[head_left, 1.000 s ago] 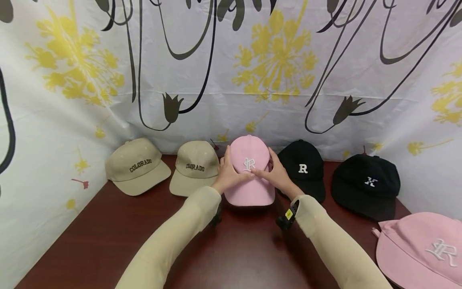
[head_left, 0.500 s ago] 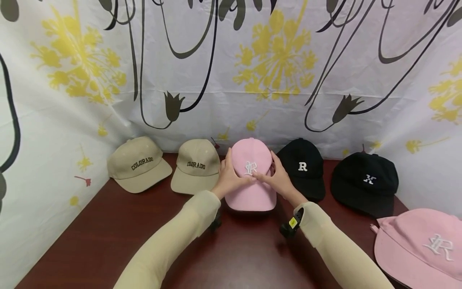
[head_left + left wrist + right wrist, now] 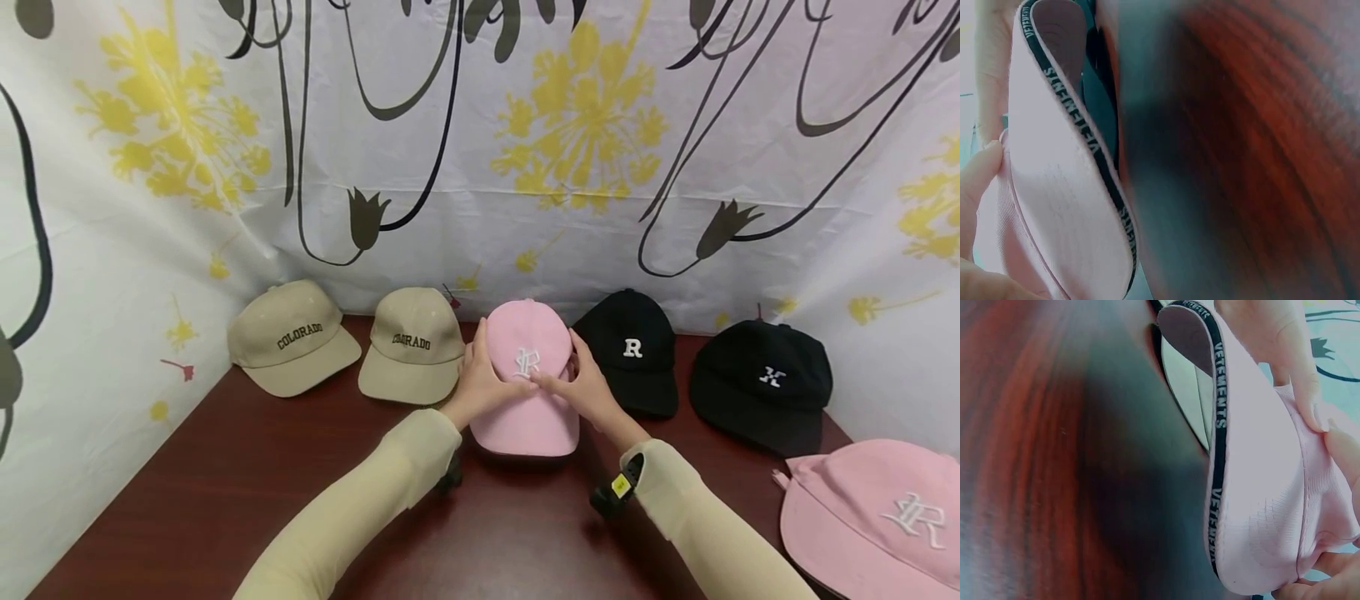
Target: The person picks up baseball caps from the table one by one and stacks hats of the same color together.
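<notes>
Both hands hold a pink baseball cap (image 3: 528,329) with a white embroidered letter, in the middle of the head view. My left hand (image 3: 483,379) grips one side of its crown, and my right hand (image 3: 588,390) grips the other. The thumbs meet at the front, just above the brim. The brim (image 3: 1063,175) in the left wrist view has black edge tape with white VETEMENTS lettering, and its rim lies close over the tabletop. In the right wrist view, the brim (image 3: 1257,481) curves down with the thumbs at its seam. The back of the cap is hidden.
Two beige COLORADO caps, one (image 3: 296,337) far left and another (image 3: 412,346) beside my left hand, line the back. Rightward are a black R cap (image 3: 633,375), a second black cap (image 3: 761,383) and another pink cap (image 3: 870,517) near the front. A patterned curtain (image 3: 480,158) stands behind the dark-red table (image 3: 247,500).
Both hands have brought the pink cap slightly toward the person, away from the curtain. The grip looks the same, and the view has shifted a little. The other caps keep their places.
</notes>
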Demonstrator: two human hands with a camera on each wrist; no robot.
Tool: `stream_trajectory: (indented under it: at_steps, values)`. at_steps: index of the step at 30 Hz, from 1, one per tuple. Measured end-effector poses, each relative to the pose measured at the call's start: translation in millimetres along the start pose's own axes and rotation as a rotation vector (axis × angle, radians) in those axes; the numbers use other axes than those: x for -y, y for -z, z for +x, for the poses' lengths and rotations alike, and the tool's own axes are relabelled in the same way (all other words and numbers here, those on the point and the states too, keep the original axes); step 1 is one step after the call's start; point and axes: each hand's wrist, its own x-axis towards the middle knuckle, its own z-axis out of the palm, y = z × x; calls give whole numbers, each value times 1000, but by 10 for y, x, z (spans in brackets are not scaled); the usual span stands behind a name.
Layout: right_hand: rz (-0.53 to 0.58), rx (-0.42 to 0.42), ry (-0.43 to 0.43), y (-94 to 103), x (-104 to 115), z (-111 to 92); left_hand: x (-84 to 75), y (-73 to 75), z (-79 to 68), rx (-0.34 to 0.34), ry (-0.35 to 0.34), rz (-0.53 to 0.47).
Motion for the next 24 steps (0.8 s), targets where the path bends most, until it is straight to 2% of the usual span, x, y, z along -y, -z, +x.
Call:
stream_trajectory:
  at_steps: [6,13,18,24]
  values:
    - [-23,-27,18,-8,-191,-13,-31,19,-65,16,-19,15]
    - [-23,-9,-11,-9,-128,-142,-29,14,-151,43,7,0]
    - [-25,-14,-33,-39,-160,-211,-39,2,-218,50,31,-9]
    - [-12,-3,-42,-56,-143,-289,-48,-5,-305,34,37,-15]
